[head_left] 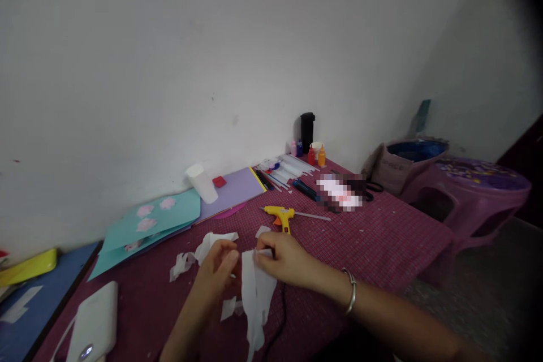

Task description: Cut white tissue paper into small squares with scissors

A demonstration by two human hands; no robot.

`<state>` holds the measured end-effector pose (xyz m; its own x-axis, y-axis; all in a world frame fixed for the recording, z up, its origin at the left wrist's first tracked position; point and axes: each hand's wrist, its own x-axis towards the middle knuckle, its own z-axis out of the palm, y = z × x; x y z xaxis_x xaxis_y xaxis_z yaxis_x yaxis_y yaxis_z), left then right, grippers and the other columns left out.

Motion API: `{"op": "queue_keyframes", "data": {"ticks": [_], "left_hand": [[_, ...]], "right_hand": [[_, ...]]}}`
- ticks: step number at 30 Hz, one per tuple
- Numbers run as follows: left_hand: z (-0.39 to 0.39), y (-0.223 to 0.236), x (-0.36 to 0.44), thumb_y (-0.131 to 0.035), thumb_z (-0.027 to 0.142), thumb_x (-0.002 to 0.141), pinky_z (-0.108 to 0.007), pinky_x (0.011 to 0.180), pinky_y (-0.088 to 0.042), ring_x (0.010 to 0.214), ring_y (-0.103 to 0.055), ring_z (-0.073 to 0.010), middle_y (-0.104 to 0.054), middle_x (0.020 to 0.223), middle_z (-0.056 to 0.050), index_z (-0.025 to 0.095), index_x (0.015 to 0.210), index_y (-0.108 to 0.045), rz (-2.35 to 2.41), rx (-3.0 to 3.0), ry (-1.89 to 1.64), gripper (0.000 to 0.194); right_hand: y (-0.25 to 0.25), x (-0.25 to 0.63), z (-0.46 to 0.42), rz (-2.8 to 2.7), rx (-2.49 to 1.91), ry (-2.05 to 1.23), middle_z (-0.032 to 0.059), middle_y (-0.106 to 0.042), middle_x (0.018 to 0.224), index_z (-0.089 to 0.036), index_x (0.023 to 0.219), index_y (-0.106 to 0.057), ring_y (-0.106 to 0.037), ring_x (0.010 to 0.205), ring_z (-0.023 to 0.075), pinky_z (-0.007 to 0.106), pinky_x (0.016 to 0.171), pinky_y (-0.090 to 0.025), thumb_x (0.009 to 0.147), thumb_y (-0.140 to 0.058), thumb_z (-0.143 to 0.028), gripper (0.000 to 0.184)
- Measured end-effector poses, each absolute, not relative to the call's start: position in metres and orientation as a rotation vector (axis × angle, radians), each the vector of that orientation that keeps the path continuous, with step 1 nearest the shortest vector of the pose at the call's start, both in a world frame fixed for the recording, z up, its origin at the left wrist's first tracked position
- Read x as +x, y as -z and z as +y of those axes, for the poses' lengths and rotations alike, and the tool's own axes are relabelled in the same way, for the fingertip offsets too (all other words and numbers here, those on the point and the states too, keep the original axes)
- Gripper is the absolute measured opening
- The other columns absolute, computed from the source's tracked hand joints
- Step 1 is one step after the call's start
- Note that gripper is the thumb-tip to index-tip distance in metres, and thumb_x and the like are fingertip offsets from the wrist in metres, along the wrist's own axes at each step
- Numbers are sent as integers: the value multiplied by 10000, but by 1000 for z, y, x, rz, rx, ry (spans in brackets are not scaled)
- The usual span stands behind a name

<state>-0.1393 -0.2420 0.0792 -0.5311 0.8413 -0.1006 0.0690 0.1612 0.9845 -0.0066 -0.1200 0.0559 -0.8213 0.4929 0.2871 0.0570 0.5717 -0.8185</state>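
My right hand pinches the top edge of a thin white tissue paper, which hangs down in front of me with a ragged lower end. Just left of it, my left hand is closed, thumb against fingers; a small white tip shows by its fingers, too little to name. Torn pieces of white tissue lie behind the left hand, and another scrap rests below the hands. Beyond my right hand lies a yellow glue gun with a clear glue stick in its back.
Turquoise card with pink flowers, a lilac sheet and a tissue roll lie along the wall. A white power bank is front left. Paint bottles and a black flask stand behind. A pink stool is at right.
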Motion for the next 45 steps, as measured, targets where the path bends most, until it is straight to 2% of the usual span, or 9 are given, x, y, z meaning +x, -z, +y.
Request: {"op": "queue_keyframes", "data": {"ticks": [4, 7, 10, 17, 22, 28, 38, 42, 45], "left_hand": [[-235, -99, -146, -510, 580, 736, -245, 440, -360, 445, -463, -132, -487, 489, 21, 184, 567, -516, 1814, 1111, -975, 430], [-237, -103, -142, -539, 460, 722, -232, 447, -278, 447, -384, -108, -398, 480, 54, 190, 531, -486, 1818, 1241, -764, 336], [-245, -98, -136, -539, 347, 670, -228, 459, -224, 465, -313, -92, -344, 491, 65, 192, 505, -458, 1796, 1215, -843, 239], [-259, -80, -126, -605, 381, 625, -234, 495, -285, 504, -375, -117, -445, 526, 31, 180, 570, -540, 1710, 958, -1111, 218], [-253, -65, -113, -577, 345, 702, -230, 509, -297, 535, -343, -118, -374, 536, 35, 184, 499, -481, 1739, 1236, -1098, 277], [-256, -53, -103, -558, 250, 775, -241, 579, -375, 617, -481, -152, -475, 621, -11, 170, 495, -569, 1687, 1479, -1122, 291], [-264, -44, -107, -587, 248, 757, -270, 627, -460, 696, -600, -206, -644, 723, -66, 182, 594, -688, 1739, 1320, -1271, 203], [-262, -46, -103, -570, 208, 749, -256, 597, -446, 641, -580, -186, -608, 665, -47, 178, 536, -645, 1836, 1432, -1237, 228], [-263, -45, -100, -552, 185, 757, -256, 608, -446, 657, -582, -189, -612, 672, -50, 177, 538, -641, 1883, 1462, -1241, 236]], "right_hand": [[-63, -1, -127, -2370, -321, -1001, -24, -552, 681, -175, 726, -539, -472, 612, 102, 217, 559, -295, 764, -530, -176, 39], [-67, 3, -130, -2397, -248, -952, -15, -562, 706, -176, 736, -544, -479, 635, 109, 225, 576, -303, 758, -540, -167, 24], [-64, 5, -129, -2377, -316, -1043, -24, -543, 675, -176, 708, -541, -461, 606, 104, 223, 556, -291, 744, -558, -167, 41], [-48, 4, -120, -2229, -348, -1596, -47, -468, 651, -168, 759, -545, -402, 583, 90, 194, 508, -292, 787, -594, -269, 116], [-55, 7, -114, -2496, -275, -1575, -51, -473, 650, -152, 766, -577, -411, 597, 86, 188, 504, -283, 708, -709, -418, 302], [-38, 10, -105, -2454, -123, -1810, -59, -468, 645, -147, 715, -567, -401, 594, 72, 183, 524, -312, 704, -725, -388, 289], [-42, 14, -113, -2483, -435, -1382, -56, -454, 607, -166, 660, -502, -385, 555, 75, 198, 497, -273, 738, -596, -190, 124], [-46, 10, -112, -2499, -336, -1467, -37, -517, 705, -167, 814, -566, -436, 619, 89, 189, 514, -299, 729, -664, -275, 169], [-42, 5, -110, -2445, -340, -1617, -44, -500, 653, -156, 729, -558, -424, 590, 81, 181, 500, -296, 757, -625, -229, 103]]}}
